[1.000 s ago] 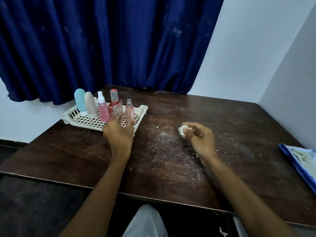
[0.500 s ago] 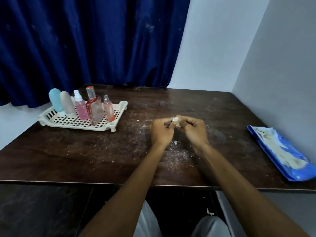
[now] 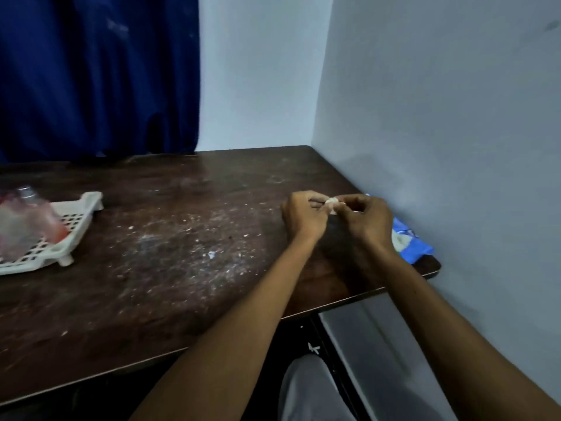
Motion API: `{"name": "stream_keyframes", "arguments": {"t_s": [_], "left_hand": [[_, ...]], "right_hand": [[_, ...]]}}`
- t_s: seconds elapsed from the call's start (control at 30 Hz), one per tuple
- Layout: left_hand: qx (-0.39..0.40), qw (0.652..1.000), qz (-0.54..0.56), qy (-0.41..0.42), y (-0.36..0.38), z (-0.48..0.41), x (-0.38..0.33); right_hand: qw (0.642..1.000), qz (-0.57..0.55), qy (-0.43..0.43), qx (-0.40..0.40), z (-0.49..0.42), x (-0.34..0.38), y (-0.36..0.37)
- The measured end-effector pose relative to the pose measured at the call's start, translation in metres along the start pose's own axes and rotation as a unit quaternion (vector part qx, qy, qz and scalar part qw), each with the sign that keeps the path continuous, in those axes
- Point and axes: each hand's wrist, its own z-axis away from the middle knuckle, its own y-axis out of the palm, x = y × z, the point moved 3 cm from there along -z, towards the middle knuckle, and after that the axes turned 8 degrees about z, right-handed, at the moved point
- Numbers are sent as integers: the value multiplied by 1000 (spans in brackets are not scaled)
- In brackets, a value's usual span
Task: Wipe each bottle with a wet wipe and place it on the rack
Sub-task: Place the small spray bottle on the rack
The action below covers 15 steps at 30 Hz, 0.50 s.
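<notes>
Your left hand (image 3: 303, 220) and right hand (image 3: 368, 221) meet over the table (image 3: 182, 284), both pinching one small wad of wipe (image 3: 332, 203). One blue wipe pack (image 3: 411, 243) lies just right of them. Well to their left, one white rack (image 3: 77, 212) holds bottles (image 3: 30, 220) too blurred to count.

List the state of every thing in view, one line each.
left hand: pinches the wet wipe.
right hand: pinches the same wipe.
wet wipe: crumpled small, held above the table.
rack: on the table, holding bottles.
bottles: upright on the rack, blurred.
wipe pack: lying flat, partly hidden by the right hand.
table: speckled with white crumbs.
</notes>
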Motion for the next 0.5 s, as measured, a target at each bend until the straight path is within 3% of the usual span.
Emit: {"name": "stream_keyframes", "arguments": {"t_s": [0.07, 0.27, 0.37, 0.5], "left_hand": [[44, 999, 7, 0, 32, 0, -1], [151, 980, -110, 67, 84, 0, 5], [171, 969, -153, 90, 90, -3, 14], [161, 974, -126, 101, 75, -8, 16]], "right_hand": [[999, 49, 8, -20, -9, -18, -21], [982, 183, 18, -52, -23, -59, -42], [972, 228, 5, -51, -24, -65, -37], [963, 265, -22, -50, -28, -61, -35]]}}
